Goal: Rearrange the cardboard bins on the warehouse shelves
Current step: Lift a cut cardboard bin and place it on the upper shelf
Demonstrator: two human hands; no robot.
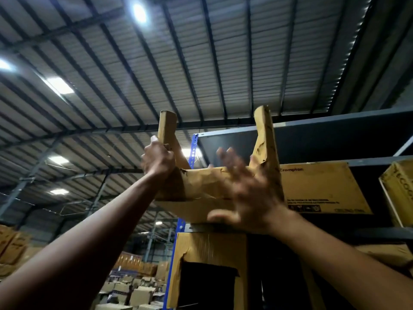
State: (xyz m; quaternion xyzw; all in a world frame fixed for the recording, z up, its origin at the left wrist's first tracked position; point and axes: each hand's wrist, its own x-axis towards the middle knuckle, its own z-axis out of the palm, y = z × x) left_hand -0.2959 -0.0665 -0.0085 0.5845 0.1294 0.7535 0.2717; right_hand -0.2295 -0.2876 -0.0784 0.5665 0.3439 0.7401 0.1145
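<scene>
A worn cardboard bin with a cut-out front and two tall side flaps sits high at the left end of an upper shelf. My left hand grips the bin's left flap near its base. My right hand is blurred, its fingers spread and straight against the bin's front right, with the thumb under the bottom edge. I look steeply up from below.
A Crompton box stands right of the bin on the same shelf, another box further right. A cut-open bin sits on the shelf below. A blue upright post marks the rack's left end. Many boxes fill the floor far below left.
</scene>
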